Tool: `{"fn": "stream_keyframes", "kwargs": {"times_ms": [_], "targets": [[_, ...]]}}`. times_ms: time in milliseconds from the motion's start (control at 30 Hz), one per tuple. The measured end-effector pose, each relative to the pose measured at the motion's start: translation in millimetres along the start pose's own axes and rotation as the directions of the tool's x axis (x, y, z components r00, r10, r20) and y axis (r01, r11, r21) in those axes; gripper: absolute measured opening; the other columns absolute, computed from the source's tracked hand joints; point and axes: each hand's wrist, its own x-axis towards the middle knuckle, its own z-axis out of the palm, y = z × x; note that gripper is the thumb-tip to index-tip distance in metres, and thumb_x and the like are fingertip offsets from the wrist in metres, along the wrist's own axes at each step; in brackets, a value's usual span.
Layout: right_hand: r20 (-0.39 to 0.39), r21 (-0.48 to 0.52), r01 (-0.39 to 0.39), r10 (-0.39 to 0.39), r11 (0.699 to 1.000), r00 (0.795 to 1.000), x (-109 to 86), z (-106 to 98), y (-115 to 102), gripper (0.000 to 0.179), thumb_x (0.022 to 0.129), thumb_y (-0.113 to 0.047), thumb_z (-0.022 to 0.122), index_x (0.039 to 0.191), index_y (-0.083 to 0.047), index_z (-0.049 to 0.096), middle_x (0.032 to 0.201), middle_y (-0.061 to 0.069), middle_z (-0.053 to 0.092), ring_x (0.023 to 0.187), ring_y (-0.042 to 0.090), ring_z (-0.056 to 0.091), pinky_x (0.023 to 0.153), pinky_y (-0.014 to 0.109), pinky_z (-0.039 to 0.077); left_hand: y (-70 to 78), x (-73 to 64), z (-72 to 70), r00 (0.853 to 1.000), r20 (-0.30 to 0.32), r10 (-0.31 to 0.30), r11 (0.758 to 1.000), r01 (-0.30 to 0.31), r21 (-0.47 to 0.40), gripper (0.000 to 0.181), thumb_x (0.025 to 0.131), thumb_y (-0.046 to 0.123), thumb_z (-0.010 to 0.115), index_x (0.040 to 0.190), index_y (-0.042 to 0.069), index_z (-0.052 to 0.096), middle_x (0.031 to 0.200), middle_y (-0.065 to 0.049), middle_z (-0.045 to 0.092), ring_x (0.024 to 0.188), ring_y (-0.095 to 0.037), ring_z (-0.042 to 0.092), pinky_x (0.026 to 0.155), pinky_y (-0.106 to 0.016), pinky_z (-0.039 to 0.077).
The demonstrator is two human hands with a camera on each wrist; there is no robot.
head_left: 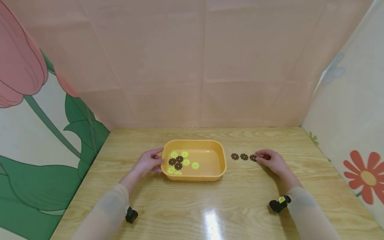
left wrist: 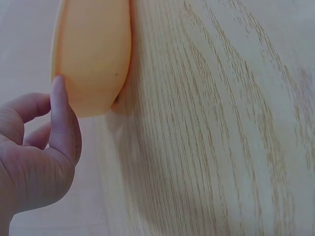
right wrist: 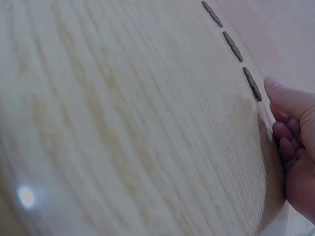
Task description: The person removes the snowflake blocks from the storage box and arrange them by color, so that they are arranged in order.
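Note:
A yellow plastic tray [head_left: 210, 166] stands on the wooden table, holding several yellow-green flower-shaped pieces [head_left: 195, 165] and several brown ones [head_left: 178, 165] at its left side. My left hand [head_left: 150, 161] grips the tray's left end, its thumb at the rim in the left wrist view. To the right of the tray, three brown flower pieces [head_left: 244, 157] lie flat in a row. At the right end of that row is my right hand [head_left: 271, 160], its fingertips by the edge of the last piece [right wrist: 252, 84]. The right wrist view shows the thumb slightly apart from it; the index fingertip is hidden.
A pink cloth wall [head_left: 204, 66] rises behind the wooden table [head_left: 180, 206]. Flower-patterned panels stand at the left [head_left: 39, 133] and right [head_left: 354, 116] edges. Each wrist carries a small black camera.

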Motion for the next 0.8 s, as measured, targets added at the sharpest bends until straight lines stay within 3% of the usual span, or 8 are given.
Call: {"fn": "stream_keyframes", "kwargs": {"times_ms": [267, 400, 567, 800], "targets": [[-0.044, 0.035, -0.029, 0.031, 0.999, 0.999, -1.4, -3.9, -7.4, 0.036, 0.096, -0.025, 0.068, 0.121, 0.002, 0.064, 0.099, 0.011, 0.063, 0.083, 0.011, 0.053, 0.064, 0.018, 0.049, 1.1, -1.2, 1.3, 1.000, -0.006, 0.002, 1.000, -0.002, 0.012, 0.063, 0.090, -0.006, 0.065, 0.148, 0.007, 0.046, 0.096, -0.012, 0.051, 0.069, -0.018, 0.059, 0.065, -0.035, 0.065], [-0.060, -0.006, 0.035, -0.035, 0.999, 0.998, 0.2, -5.6, -24.5, 0.033, 0.095, -0.020, 0.068, 0.121, 0.001, 0.064, 0.096, 0.010, 0.063, 0.083, 0.011, 0.055, 0.066, 0.017, 0.049, 0.7, -0.8, 1.6, 1.000, -0.008, 0.001, 1.000, -0.001, 0.011, 0.063, 0.090, -0.006, 0.065, 0.148, 0.008, 0.046, 0.095, -0.012, 0.051, 0.070, -0.018, 0.060, 0.064, -0.035, 0.065], [-0.031, 0.015, 0.144, -0.144, 0.989, 0.989, 7.8, 0.4, -57.8, 0.027, 0.094, -0.010, 0.069, 0.118, 0.002, 0.066, 0.095, 0.011, 0.065, 0.083, 0.017, 0.059, 0.067, 0.021, 0.054, -0.4, -0.6, 1.3, 1.000, -0.003, 0.002, 1.000, -0.002, 0.000, 0.063, 0.090, -0.006, 0.065, 0.148, 0.007, 0.045, 0.095, -0.012, 0.051, 0.068, -0.018, 0.059, 0.063, -0.034, 0.064], [0.051, 0.021, 0.299, -0.300, 0.954, 0.953, 18.5, 18.7, -109.8, 0.030, 0.092, -0.006, 0.070, 0.121, -0.002, 0.065, 0.108, 0.012, 0.070, 0.099, 0.030, 0.062, 0.080, 0.045, 0.057, 0.3, -2.3, -0.3, 1.000, 0.013, 0.021, 1.000, -0.021, -0.004, 0.063, 0.090, -0.007, 0.064, 0.148, 0.004, 0.043, 0.094, -0.012, 0.051, 0.067, -0.017, 0.059, 0.062, -0.033, 0.064]]}}
